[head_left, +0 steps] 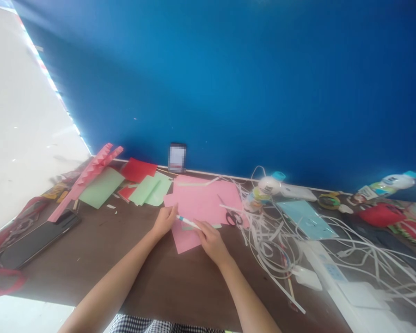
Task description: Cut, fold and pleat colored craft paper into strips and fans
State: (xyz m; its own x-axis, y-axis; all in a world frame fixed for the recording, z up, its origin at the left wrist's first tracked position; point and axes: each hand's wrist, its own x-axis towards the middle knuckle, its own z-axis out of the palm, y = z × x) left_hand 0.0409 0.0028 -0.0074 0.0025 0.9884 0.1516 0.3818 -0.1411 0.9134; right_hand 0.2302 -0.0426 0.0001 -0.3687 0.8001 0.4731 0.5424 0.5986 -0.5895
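Between my two hands is a slim white pen [190, 223] with a blue band near its left end. My left hand [165, 221] is closed round that left end, which its fingers hide. On the other end, my right hand [211, 240] grips the barrel with bent fingers. Both hands are low over pink paper sheets [203, 199], which overlap on the brown table. A smaller pink piece [183, 239] lies under the pen. Dark-handled scissors [234, 218] rest on the pink paper, to the right of my hands.
Green papers [146, 189] and red paper [138, 170] lie left, beside a folded pink strip [86, 178] and a black phone [38, 238]. White cables [263, 240], a glue bottle [263, 192], a blue packet [307, 218] and a power strip [327, 268] crowd the right. A blue wall [229, 92] stands behind.
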